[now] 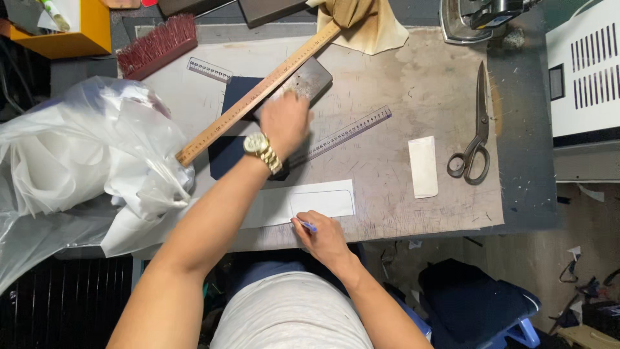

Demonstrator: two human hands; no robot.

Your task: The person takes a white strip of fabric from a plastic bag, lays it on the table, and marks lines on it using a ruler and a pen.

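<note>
My left hand (284, 121), with a gold watch on its wrist, reaches across the table and presses on a dark navy fabric piece (227, 154) beside a long wooden ruler (258, 94) and a dark metal block (311, 77). My right hand (323, 236) rests at the near table edge, gripping a small blue-tipped pen or chalk (307, 225) against a white paper pattern piece (303, 203). A clear plastic ruler (349, 132) lies diagonally just right of my left hand.
Large scissors (476, 129) and a small white paper strip (423, 167) lie on the right of the worn table top (400, 77). A red brush (158, 45), tan cloth (365, 26), iron (475, 18), bulky plastic bag (84, 161) and blue stool (478, 304) surround it.
</note>
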